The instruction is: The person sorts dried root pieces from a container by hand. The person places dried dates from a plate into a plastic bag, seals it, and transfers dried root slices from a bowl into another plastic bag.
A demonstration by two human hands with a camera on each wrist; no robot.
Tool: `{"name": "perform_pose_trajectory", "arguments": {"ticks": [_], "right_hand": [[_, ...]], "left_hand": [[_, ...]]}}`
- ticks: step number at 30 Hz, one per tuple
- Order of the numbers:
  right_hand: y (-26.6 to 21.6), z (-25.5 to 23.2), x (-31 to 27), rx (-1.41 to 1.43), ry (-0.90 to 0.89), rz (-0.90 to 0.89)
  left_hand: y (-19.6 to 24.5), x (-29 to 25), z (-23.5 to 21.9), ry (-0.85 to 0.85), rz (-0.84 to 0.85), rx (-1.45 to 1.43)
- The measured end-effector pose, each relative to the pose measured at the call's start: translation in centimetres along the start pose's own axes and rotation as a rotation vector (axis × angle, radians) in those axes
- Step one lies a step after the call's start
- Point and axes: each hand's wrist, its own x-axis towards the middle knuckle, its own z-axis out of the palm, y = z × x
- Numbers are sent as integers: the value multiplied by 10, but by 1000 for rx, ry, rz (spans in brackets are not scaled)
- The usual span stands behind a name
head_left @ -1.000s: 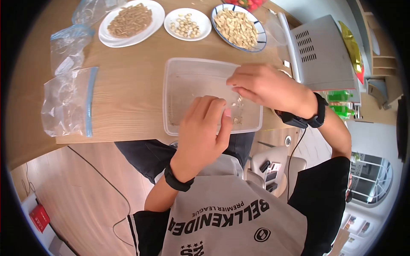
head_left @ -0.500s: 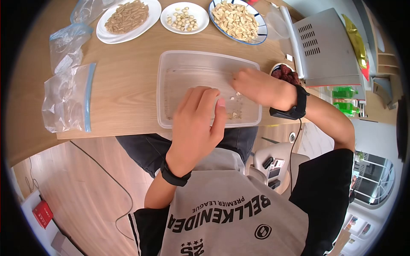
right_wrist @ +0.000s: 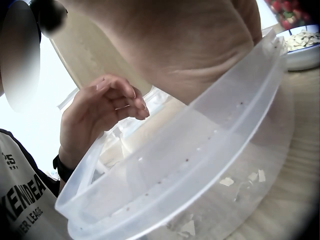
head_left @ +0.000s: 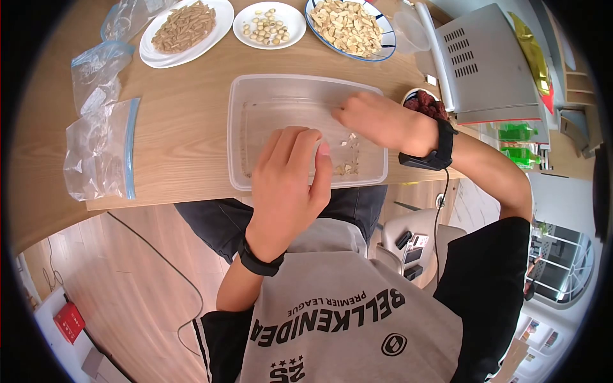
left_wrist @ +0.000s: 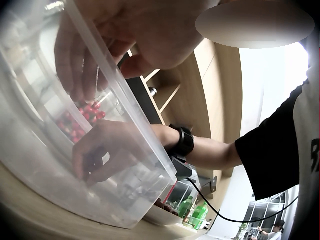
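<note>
A clear plastic box (head_left: 306, 185) stands near the table's front edge, with small pale flakes (head_left: 348, 169) and dark specks on its bottom. My right hand (head_left: 377, 121) reaches down into its right half, fingers bent toward the bottom. In the left wrist view this right hand (left_wrist: 107, 150) shows through the box wall, thumb and fingers close together; I cannot tell whether they pinch a flake. My left hand (head_left: 287, 169) hovers over the near left part of the box, fingers loosely bent. The right wrist view shows that left hand (right_wrist: 102, 107) with nothing in it.
Behind the box stand a plate of brown sticks (head_left: 185, 29), a plate of round pale seeds (head_left: 268, 27) and a blue-rimmed plate of pale slices (head_left: 348, 29). Dark red dried fruit (head_left: 424, 104) fills a bowl at right. Zip bags (head_left: 99, 150) lie left, a grey appliance (head_left: 491, 64) right.
My right hand has gone from above the box's right side down into it, its fingers now bent lower. My left hand stays over the near side, its fingers a little looser.
</note>
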Motion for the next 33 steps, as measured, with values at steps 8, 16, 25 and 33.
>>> {"name": "perform_pose_trajectory", "arguments": {"ticks": [8,16,25,33], "right_hand": [[-3,-4,3,-77,-18,18],[14,-91,-13,70,394,156],[-2,-65,-22,36,325,46],[-21,-7,1,-287,-115,156]], "left_hand": [[-3,0,2,25,39,31],[1,0,0,10,15,5],[0,-2,2,50,69,16],[-1,0,4,61,75,33]]}}
